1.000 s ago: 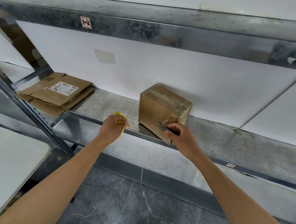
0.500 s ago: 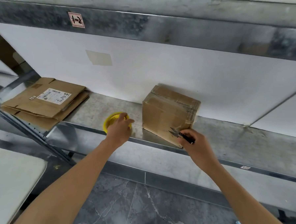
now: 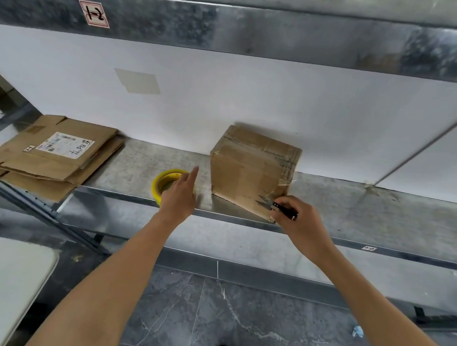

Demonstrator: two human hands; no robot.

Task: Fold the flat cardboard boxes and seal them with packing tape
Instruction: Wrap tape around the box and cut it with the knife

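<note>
Tape roll (image 3: 158,185) released; left hand (image 3: 179,200) fingers straightened

White wall (image 3: 252,94); steel shelving (image 3: 353,200); grey marble floor (image 3: 201,317); white table (image 3: 4,280).

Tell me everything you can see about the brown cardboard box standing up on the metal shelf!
The brown cardboard box is folded up and shut, with shiny clear tape over its top and edges. It stands on the grey metal shelf, one corner turned forward, near the white wall. The right hand holds small black-handled snips at its lower front corner. The left hand is apart from it.
</note>
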